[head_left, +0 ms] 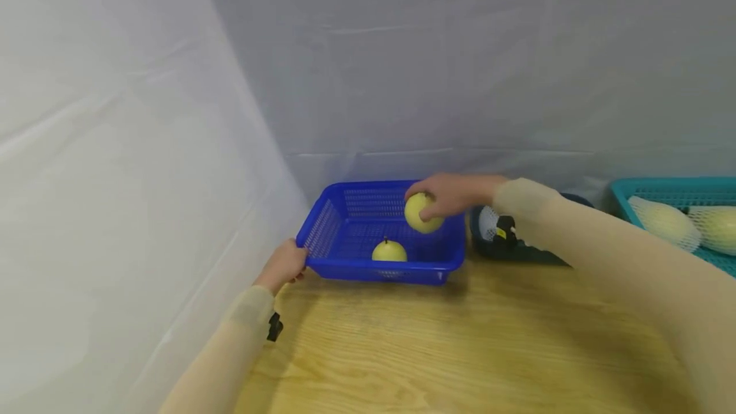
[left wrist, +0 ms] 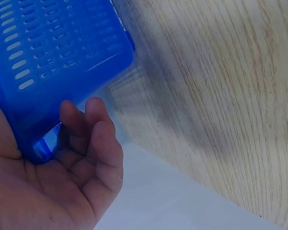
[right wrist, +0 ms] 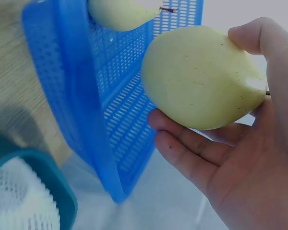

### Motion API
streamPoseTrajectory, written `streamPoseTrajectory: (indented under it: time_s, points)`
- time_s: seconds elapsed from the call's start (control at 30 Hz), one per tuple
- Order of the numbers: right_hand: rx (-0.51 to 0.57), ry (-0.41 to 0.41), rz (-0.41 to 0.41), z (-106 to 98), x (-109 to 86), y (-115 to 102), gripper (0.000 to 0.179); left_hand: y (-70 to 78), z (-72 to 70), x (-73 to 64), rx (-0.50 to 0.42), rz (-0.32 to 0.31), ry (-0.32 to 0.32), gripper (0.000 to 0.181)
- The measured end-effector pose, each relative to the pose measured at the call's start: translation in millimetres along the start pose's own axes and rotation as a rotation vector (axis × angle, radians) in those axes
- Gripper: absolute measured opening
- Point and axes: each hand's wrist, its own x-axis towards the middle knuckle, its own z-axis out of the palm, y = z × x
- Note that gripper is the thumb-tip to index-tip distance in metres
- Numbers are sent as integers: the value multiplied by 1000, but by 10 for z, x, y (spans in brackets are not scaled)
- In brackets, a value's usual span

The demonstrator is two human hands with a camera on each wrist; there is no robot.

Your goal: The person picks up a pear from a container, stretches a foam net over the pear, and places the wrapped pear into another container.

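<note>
Over the right end of the blue basket (head_left: pixel 339 271): held pear (head_left: pixel 421 217), in the right hand (head_left: pixel 451 194). Right hand closed part-way, to the width of the pear: thumb on one side, fingers round the other. Long axis, from the right wrist view: straight out from the palm, stem end close to the palm, blunt end away, toward the basket. Relation to watch: held pear within the rim outline, near the right wall, with basket floor below; gap to floor not readable from these views.

Second pear (head_left: pixel 389 252): inside the blue basket, by the near wall, stem upward in the head view. To the near left of the held pear, apart from it; closer to the right hand than to the left.

Left hand (head_left: pixel 284 263): at the near left corner of the same basket, fingers curled round the rim; well apart from both pears.

On the table (head_left: pixel 374 350), just right of the blue basket: dark green tub (head_left: pixel 489 249) with white foam net (head_left: pixel 487 222) inside, partly hidden behind the right sleeve (head_left: pixel 609 241). Farther right: teal basket (head_left: pixel 622 197), wrapped fruit (head_left: pixel 664 223) inside in pale nets.
</note>
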Motion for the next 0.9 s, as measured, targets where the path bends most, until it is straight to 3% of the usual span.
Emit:
streamPoseTrajectory:
  time_s: [0.27, 0.5, 0.9]
  points:
    - [-54, 21, 8, -96, -677, -104, 55, 16, -6, 61, 5, 12, -14, 26]
    - [-35, 28, 15, 18, -1177, -129, 54, -15, -42, 94, 23, 24, -39, 27]
    - [-24, 84, 2, 253, -1651, -122, 57, -106, -205, -47, 109, 1, -21, 31]
